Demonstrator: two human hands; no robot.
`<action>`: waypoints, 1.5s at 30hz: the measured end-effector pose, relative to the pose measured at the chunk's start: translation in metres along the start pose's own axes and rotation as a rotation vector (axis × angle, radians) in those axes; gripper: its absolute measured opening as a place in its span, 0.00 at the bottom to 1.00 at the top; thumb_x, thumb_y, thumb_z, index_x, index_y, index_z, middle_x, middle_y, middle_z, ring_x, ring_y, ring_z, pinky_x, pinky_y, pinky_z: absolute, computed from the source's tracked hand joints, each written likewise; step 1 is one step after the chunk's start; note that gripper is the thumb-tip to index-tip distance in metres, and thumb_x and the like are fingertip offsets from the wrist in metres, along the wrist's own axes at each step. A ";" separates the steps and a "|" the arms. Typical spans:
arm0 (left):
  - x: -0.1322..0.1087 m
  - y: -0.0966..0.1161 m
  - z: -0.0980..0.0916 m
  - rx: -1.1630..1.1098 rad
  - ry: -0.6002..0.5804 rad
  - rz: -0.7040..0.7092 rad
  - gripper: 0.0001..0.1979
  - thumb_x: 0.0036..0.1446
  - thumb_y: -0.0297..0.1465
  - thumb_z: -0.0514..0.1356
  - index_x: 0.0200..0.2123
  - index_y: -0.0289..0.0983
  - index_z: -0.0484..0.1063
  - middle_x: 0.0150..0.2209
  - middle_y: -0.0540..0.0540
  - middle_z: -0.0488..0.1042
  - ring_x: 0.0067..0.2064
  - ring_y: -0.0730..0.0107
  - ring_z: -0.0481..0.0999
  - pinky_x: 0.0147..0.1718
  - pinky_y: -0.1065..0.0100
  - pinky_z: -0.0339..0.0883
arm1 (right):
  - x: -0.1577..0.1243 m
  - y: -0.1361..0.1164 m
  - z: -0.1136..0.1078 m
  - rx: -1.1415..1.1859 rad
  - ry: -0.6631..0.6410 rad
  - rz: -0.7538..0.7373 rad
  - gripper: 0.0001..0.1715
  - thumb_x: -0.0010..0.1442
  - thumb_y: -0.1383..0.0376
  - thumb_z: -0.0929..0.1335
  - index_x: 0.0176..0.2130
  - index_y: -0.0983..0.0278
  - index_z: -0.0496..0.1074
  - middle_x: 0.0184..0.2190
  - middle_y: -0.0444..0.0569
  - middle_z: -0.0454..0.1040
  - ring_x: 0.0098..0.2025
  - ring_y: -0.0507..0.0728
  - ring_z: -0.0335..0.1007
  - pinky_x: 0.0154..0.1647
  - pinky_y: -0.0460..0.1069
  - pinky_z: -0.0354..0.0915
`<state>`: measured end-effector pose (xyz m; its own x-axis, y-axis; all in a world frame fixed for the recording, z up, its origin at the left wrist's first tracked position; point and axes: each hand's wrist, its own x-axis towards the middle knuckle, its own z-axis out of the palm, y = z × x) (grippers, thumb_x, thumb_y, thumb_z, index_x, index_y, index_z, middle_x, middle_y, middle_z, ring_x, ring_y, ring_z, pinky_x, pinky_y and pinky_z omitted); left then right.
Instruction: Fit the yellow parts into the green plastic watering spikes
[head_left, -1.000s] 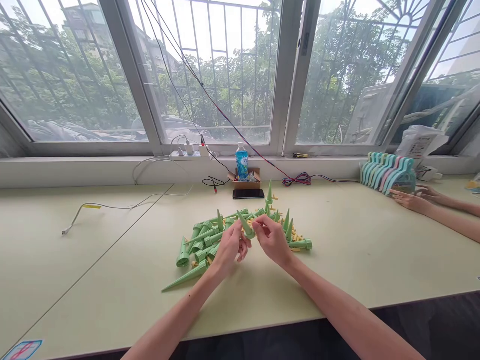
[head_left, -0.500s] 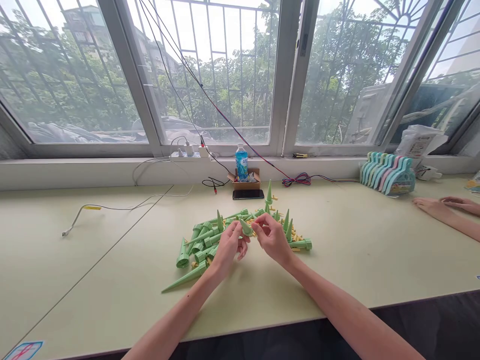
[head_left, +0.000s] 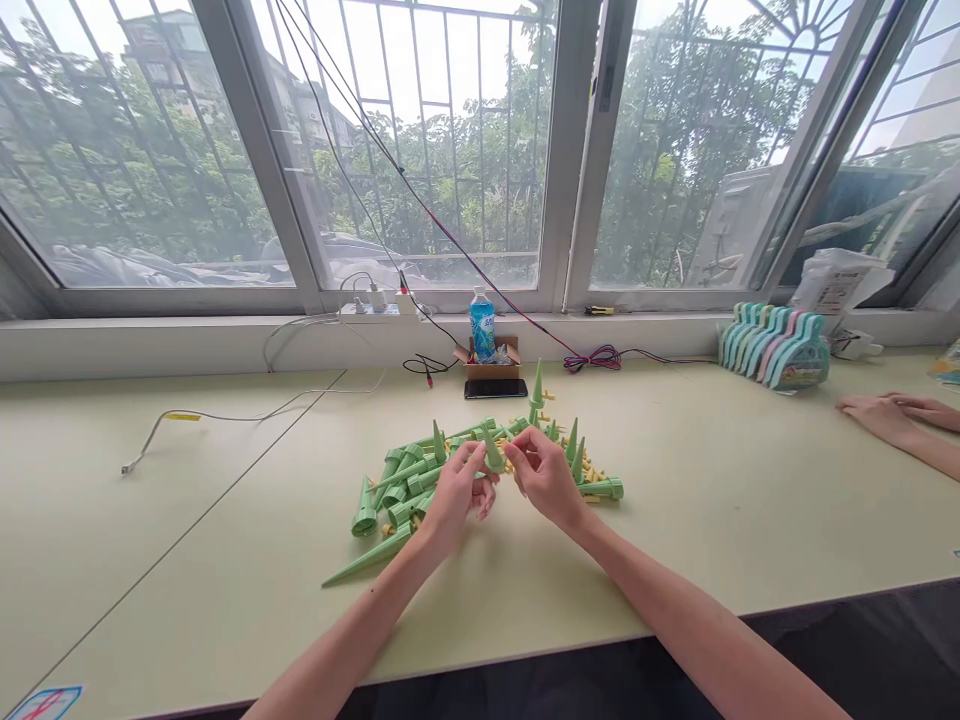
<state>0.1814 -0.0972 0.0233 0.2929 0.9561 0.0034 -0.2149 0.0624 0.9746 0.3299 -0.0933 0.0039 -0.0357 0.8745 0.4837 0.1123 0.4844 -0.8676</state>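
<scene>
My left hand [head_left: 459, 488] is closed on a green plant watering spike [head_left: 492, 448], its pointed end up. Close against the spike's right side, my right hand [head_left: 546, 474] has thumb and forefinger pinched together; whatever lies between those fingertips is too small to make out. Around and behind both hands lies a heap of similar green spikes [head_left: 384, 552], some lying flat and some standing point up. Small yellow valve pieces [head_left: 596, 474] are scattered among them, mostly right of the hands.
At the back, a blue-liquid bottle [head_left: 483, 326] stands in a small cardboard box [head_left: 495, 371], behind a phone [head_left: 496, 389]. Cables [head_left: 598, 358] run along the windowsill and table. Pastel hangers [head_left: 780, 348] stand right, near another person's hands [head_left: 885, 412].
The spike in my left hand has turned from leaning left to nearly upright. My right hand stays beside it. The other person's hands have shifted slightly right.
</scene>
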 end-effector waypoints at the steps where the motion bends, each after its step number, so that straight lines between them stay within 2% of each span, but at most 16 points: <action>1: 0.000 0.000 0.000 -0.027 -0.011 -0.017 0.17 0.55 0.46 0.61 0.34 0.39 0.62 0.26 0.53 0.67 0.16 0.80 0.63 0.12 0.77 0.52 | 0.000 0.000 0.000 -0.001 0.000 -0.003 0.18 0.65 0.52 0.64 0.31 0.61 0.61 0.22 0.38 0.60 0.17 0.48 0.54 0.17 0.45 0.52; 8: 0.001 0.002 0.000 -0.173 -0.036 -0.134 0.15 0.55 0.42 0.60 0.34 0.37 0.62 0.24 0.54 0.66 0.16 0.82 0.60 0.14 0.77 0.53 | -0.001 -0.002 -0.001 -0.012 -0.032 -0.028 0.18 0.65 0.52 0.64 0.32 0.62 0.62 0.22 0.39 0.61 0.17 0.47 0.55 0.18 0.45 0.53; 19: 0.000 0.003 -0.001 -0.177 -0.017 -0.085 0.16 0.52 0.38 0.63 0.40 0.37 0.64 0.25 0.53 0.68 0.19 0.80 0.64 0.16 0.77 0.58 | 0.000 -0.005 -0.002 -0.007 -0.040 -0.028 0.17 0.65 0.52 0.64 0.32 0.61 0.61 0.22 0.38 0.60 0.18 0.48 0.55 0.18 0.45 0.53; 22: -0.001 0.004 -0.001 -0.136 -0.004 -0.068 0.19 0.50 0.39 0.65 0.41 0.38 0.63 0.25 0.55 0.67 0.19 0.80 0.65 0.17 0.76 0.59 | -0.001 -0.007 -0.001 -0.017 -0.044 -0.018 0.17 0.65 0.52 0.64 0.32 0.61 0.62 0.22 0.39 0.61 0.18 0.48 0.55 0.18 0.45 0.53; 28: -0.006 0.005 0.002 0.091 0.000 0.078 0.22 0.51 0.41 0.67 0.45 0.39 0.66 0.31 0.53 0.67 0.17 0.84 0.63 0.17 0.74 0.63 | -0.001 -0.007 0.001 -0.050 -0.046 -0.016 0.18 0.65 0.52 0.64 0.31 0.61 0.62 0.19 0.38 0.60 0.18 0.49 0.55 0.19 0.46 0.53; 35: -0.006 -0.004 0.003 0.271 0.052 0.279 0.18 0.53 0.38 0.65 0.45 0.41 0.67 0.38 0.49 0.71 0.18 0.83 0.63 0.15 0.75 0.57 | 0.000 -0.007 0.002 -0.044 -0.009 0.010 0.19 0.64 0.52 0.65 0.29 0.61 0.62 0.18 0.39 0.61 0.18 0.49 0.56 0.18 0.45 0.53; 41: -0.008 -0.006 0.006 0.454 0.133 0.489 0.11 0.55 0.34 0.64 0.41 0.41 0.71 0.43 0.46 0.69 0.24 0.79 0.66 0.24 0.73 0.65 | 0.001 -0.003 0.002 -0.037 0.010 0.034 0.21 0.64 0.50 0.64 0.27 0.61 0.61 0.17 0.38 0.59 0.17 0.49 0.54 0.18 0.45 0.53; 45: -0.011 -0.005 0.008 0.491 0.126 0.523 0.12 0.56 0.34 0.62 0.44 0.41 0.69 0.46 0.45 0.69 0.26 0.78 0.69 0.24 0.73 0.66 | 0.001 -0.002 0.003 -0.019 0.014 0.028 0.21 0.64 0.50 0.64 0.28 0.61 0.61 0.19 0.39 0.60 0.18 0.49 0.55 0.18 0.45 0.54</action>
<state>0.1863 -0.1104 0.0205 0.1500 0.8535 0.4990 0.1542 -0.5187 0.8409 0.3269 -0.0934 0.0052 -0.0183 0.8871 0.4613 0.1316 0.4595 -0.8784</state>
